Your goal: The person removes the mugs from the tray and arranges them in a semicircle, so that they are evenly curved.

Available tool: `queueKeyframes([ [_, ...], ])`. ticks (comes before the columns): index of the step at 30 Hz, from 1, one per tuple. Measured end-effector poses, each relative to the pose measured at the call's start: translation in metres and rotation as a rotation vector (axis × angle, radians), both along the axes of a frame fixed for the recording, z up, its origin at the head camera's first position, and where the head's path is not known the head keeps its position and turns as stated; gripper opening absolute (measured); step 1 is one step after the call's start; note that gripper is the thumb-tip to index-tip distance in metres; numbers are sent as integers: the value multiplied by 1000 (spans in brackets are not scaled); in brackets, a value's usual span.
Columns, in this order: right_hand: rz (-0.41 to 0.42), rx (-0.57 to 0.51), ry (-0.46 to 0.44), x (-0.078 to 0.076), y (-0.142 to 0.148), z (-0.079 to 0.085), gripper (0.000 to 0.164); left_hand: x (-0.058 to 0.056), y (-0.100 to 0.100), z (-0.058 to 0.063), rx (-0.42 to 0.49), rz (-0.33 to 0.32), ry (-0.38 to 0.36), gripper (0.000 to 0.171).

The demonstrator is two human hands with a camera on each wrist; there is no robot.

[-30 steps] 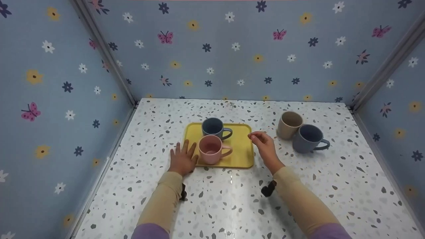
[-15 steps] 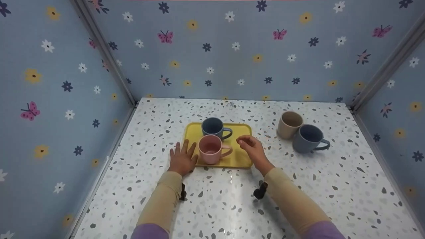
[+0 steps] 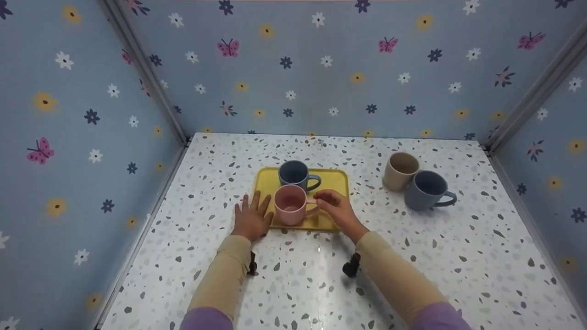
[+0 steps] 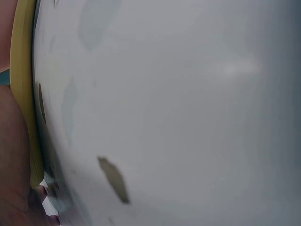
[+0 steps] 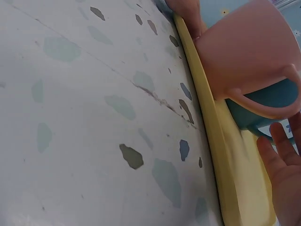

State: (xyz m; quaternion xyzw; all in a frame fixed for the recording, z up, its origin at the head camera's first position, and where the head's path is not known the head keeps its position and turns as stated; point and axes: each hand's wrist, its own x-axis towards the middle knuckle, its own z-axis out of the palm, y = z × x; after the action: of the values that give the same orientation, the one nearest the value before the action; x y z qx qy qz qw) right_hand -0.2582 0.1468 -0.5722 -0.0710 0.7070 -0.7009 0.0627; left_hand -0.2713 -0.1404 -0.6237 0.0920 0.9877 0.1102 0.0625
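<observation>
Clock read in head view, 12 = far side. Pink mug (image 3: 290, 207) is stood upright on yellow tray (image 3: 337, 181), toward tray's 7 o'clock side, w/ its handle (image 5: 263, 110) aimed at approx. 3. From R grip (image 3: 340, 211), pink mug is found at 9 o'clock, just beside; handle is met by thumb & fingertips at that side. Some R fingers are seen outstretched below handle in R wrist view, cut off by frame edge; whether handle is pinched or only touched can't be told.

L grip (image 3: 251, 220) is laid palm down at tray's 8 o'clock edge, fingers spread wide & straight, nothing grasped. From it, pink mug is placed btwn 2 & 3 o'clock, nr thumb.

Blue mug (image 3: 292, 174) is set on tray at pink mug's 12, partly hidden by it; whether the two touch can't be told. Its handle is also pointed to 3.

Off tray, on speckled tabletop (image 3: 293, 284), beige mug (image 3: 398, 178) is seen at R grip's 2 o'clock, well apart; gray mug (image 3: 421, 196) is placed just beside beige mug, at its 4, handle turned to 3. Tabletop is backed at 12 by blue wall (image 3: 316, 73) w/ flowers & butterflies.
</observation>
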Motion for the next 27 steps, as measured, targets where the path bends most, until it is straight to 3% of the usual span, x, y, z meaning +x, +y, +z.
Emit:
queueKeyframes([
  [6,26,30,24,11,-11,12,41,0,-1,2,2,-21,37,60],
  [13,10,18,35,-5,-19,-21,33,-1,-1,1,-13,-13,13,60],
  [27,-43,25,23,-3,-25,-20,23,-2,-2,-2,-24,-2,4,61],
])
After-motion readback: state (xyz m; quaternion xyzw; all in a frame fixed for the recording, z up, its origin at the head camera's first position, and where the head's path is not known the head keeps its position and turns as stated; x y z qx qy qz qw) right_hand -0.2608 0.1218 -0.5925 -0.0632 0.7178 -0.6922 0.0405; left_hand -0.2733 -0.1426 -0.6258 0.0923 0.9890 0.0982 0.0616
